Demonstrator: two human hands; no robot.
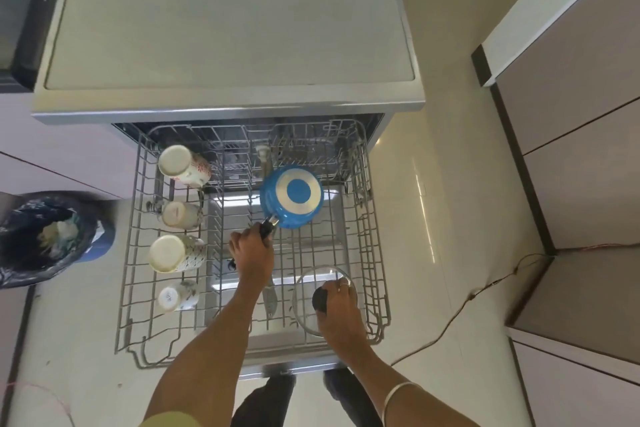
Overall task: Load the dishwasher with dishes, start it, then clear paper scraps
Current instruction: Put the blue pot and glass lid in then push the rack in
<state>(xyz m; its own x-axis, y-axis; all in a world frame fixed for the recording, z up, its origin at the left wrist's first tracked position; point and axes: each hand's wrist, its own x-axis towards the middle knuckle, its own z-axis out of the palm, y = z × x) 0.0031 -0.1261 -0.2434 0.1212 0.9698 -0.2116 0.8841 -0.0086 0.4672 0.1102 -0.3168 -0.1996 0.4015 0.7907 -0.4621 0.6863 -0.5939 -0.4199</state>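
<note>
At frame centre, the left hand (251, 251) grasps the upturned blue saucepan (291, 196) by its handle; lower right, the right hand (337, 302) grasps the glass lid (323, 298) by its black knob.

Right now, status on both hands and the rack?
Left hand grips blue saucepan handle, pan upside down. Right hand holds glass lid knob. Four cups along rack left side; nothing blocking.

Blue saucepan (291, 196) upside down in rack (375, 239); glass lid (323, 298) near front.

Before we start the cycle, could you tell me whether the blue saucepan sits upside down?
Upside down: the blue saucepan shows its ringed base upward.
</note>
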